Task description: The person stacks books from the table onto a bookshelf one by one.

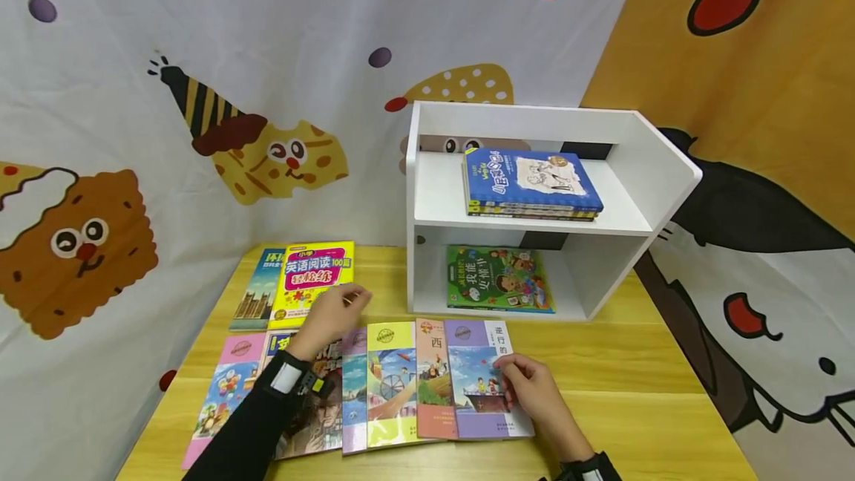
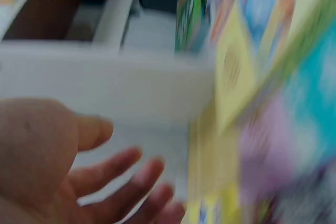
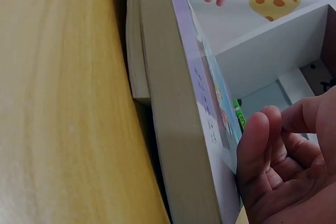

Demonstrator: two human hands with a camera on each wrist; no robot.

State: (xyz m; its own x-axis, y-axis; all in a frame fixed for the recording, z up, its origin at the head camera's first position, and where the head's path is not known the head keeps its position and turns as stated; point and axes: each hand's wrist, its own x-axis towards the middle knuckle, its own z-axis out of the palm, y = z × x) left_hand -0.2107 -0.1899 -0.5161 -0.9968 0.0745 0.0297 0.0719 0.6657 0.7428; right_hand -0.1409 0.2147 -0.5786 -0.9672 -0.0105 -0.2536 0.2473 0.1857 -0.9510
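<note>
My left hand (image 1: pixel 336 314) hovers over the lower part of a yellow-and-pink English reading book (image 1: pixel 314 282), fingers loosely bent and nothing in them. In the left wrist view the left hand (image 2: pixel 94 166) is seen with its fingers apart. At the right edge of a purple-bordered book (image 1: pixel 476 381), my right hand (image 1: pixel 532 390) rests with loosely curled fingers. The right wrist view has those fingers (image 3: pixel 253 150) against the cover. That book overlaps an orange-pink book (image 1: pixel 436 377), a yellow book (image 1: pixel 392 384) and a purple-and-teal book (image 1: pixel 355 392) in a fanned row.
A white two-tier shelf (image 1: pixel 532 225) stands behind, with blue books (image 1: pixel 532 180) stacked on top and a green book (image 1: pixel 497 279) below. On the left lie a pink-bordered book (image 1: pixel 230 392), a dark-covered book (image 1: pixel 327 421) and a teal book (image 1: pixel 257 292). A printed curtain (image 1: pixel 300 21) hangs behind.
</note>
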